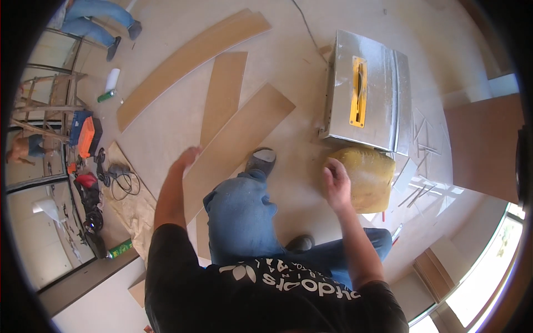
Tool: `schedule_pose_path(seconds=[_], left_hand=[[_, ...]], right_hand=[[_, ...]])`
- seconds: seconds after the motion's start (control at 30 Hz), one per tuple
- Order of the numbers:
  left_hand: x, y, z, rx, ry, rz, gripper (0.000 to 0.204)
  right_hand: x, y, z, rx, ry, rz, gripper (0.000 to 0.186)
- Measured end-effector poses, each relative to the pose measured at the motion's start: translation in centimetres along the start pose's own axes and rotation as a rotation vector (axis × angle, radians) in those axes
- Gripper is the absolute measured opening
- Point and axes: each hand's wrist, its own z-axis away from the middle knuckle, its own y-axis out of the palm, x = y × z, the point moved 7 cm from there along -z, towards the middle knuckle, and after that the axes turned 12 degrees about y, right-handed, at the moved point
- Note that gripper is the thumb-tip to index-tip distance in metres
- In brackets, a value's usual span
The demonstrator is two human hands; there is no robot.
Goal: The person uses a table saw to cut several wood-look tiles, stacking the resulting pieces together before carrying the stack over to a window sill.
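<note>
My left hand (190, 157) grips the left edge of a long light-brown board (244, 127) lying at a slant on the floor. Two other boards (183, 66) (225, 77) lie beyond it. My right hand (336, 176) is loosely bent and empty, over the left side of a worn yellow plastic container (363, 183); whether it touches it I cannot tell. Above that container stands a metal saw table (372, 94) with a yellow insert (358, 91). My feet and bent legs are between my hands.
Two other people (91, 28) (28, 150) are at left, near a wooden ladder (50, 105), blue and orange toolboxes (87, 135), cables and tools (119, 175). Thin offcuts (422, 139) lie right of the saw, beside a large brown panel (483, 144).
</note>
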Motion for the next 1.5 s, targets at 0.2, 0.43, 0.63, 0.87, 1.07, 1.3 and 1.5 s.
schedule_pose_path(seconds=[0.2, 0.43, 0.63, 0.87, 1.07, 1.3, 1.5], left_hand=[[-1.2, 3.3, 2.1, -0.135, -0.092, -0.377, 0.068], [-1.0, 3.6, 2.3, -0.165, -0.097, -0.31, 0.064], [-1.9, 2.8, 3.0, 0.134, -0.11, -0.506, 0.067], [-2.3, 0.5, 5.9, -0.406, 0.005, -0.33, 0.057], [-3.0, -11.0, 12.9, -0.829, 0.078, -0.339, 0.04], [-24.2, -21.5, 14.4, -0.863, 0.537, -0.139, 0.048], [-41.4, -18.7, 9.6, -0.553, 0.478, -0.537, 0.054]], right_hand=[[1.8, -0.4, 2.6, 0.039, -0.148, 0.308, 0.025], [-1.2, -0.2, 5.4, 0.181, 0.038, 0.205, 0.025], [0.0, 7.8, 3.4, 0.354, 0.087, 0.221, 0.024], [-4.9, 15.5, -3.8, 0.444, 0.14, 0.163, 0.03], [-1.4, 19.5, -5.3, 0.466, 0.3, 0.102, 0.084], [13.1, 24.3, -4.7, 0.876, 0.161, -0.459, 0.089], [19.6, 22.9, -6.1, 0.636, 0.084, -0.491, 0.046]])
